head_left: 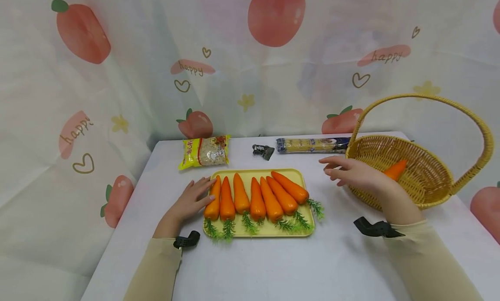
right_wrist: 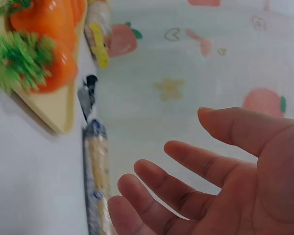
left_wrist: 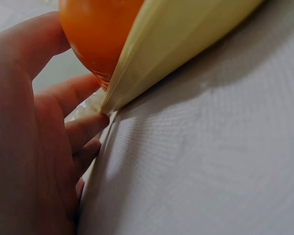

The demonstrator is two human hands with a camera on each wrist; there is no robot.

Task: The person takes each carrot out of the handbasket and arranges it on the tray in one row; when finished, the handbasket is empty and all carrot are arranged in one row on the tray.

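Note:
Several orange carrots (head_left: 272, 198) with green tops lie side by side on a pale yellow tray (head_left: 308, 225). My left hand (head_left: 192, 200) is at the tray's left edge, fingers mostly straight. Its thumb and index finger touch the side of the leftmost carrot (left_wrist: 95, 34), and other fingertips rest by the tray's rim (left_wrist: 132, 73) in the left wrist view. Above the table, between tray and wicker basket (head_left: 445, 179), my right hand (head_left: 353, 173) hovers empty with its fingers spread and slightly bent. Another carrot (head_left: 396, 170) lies inside the basket, partly hidden by its wall and my right arm.
Behind the tray lie a yellow bag of food (head_left: 207, 151), a small black packet (head_left: 263, 151) and a long pack of noodles (head_left: 312, 145). The basket's tall handle (head_left: 425, 96) arches up at the right. A printed curtain (head_left: 234, 53) stands behind the table.

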